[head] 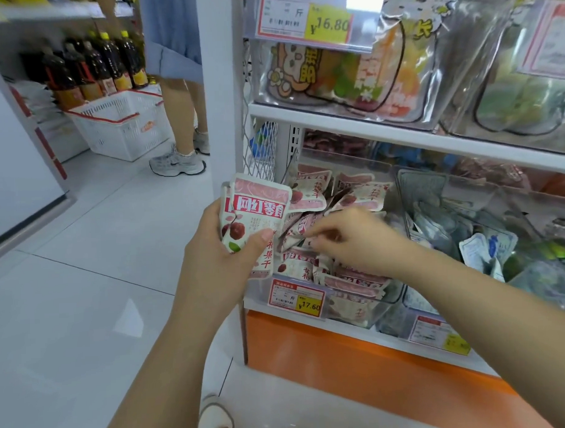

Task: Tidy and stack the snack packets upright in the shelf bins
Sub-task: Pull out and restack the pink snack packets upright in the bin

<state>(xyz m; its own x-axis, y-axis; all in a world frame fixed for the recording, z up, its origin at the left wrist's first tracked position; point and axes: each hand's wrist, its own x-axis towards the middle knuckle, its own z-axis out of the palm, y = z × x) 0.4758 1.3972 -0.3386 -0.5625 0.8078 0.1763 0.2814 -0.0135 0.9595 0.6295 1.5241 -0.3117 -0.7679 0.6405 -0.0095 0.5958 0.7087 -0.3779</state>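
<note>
In hand: packets [255, 211], pink-and-white, upright, slightly fanned, gripped by left hand [224, 248] with thumb across the front. Just outside the bin [256, 286], at its left front corner.

In bin: heap [354, 192] of the same packets, flat and slanted every way, none upright.

Over heap: right hand [349, 240], fingers curled down among loose packets. Pinching one or only touching, impossible to tell.

Risks, by judgement:
- Slip of a rear packet from the fan to the floor [100, 252], from a one-handed grip already full.
- Spill over the low front wall above the price tag [297, 298], from raking the heap forward.
- Stray packet into the next bin [435, 215], from a careless sweep rightward.
- Toppling of returned uprights, for want of cleared room.
</note>
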